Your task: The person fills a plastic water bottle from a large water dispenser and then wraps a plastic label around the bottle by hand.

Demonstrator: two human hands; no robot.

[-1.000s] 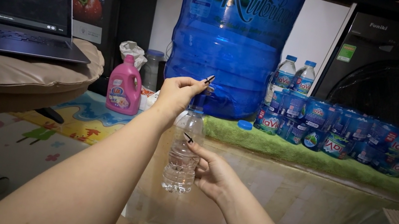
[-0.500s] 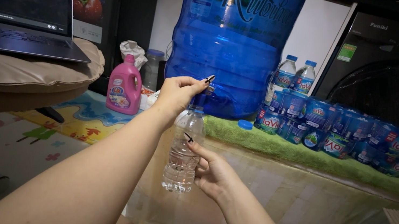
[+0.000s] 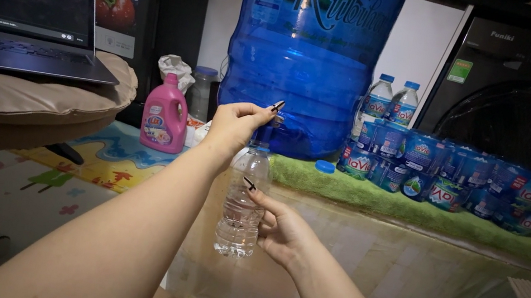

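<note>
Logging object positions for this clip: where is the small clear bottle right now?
In the head view, centre frame, the small clear bottle is upright in the right hand, under the big blue jug's tap, which the left hand touches.

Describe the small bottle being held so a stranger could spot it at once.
Find the huge blue water jug on the green-topped counter. Just below its tap, where the left hand rests, the right hand holds a small clear plastic bottle upright. Unlike the blue-labelled bottles beside the jug, it is uncapped and unlabelled.

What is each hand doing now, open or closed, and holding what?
Left hand: closed on the tap of the big blue jug.
Right hand: holding the clear bottle under it.
</note>
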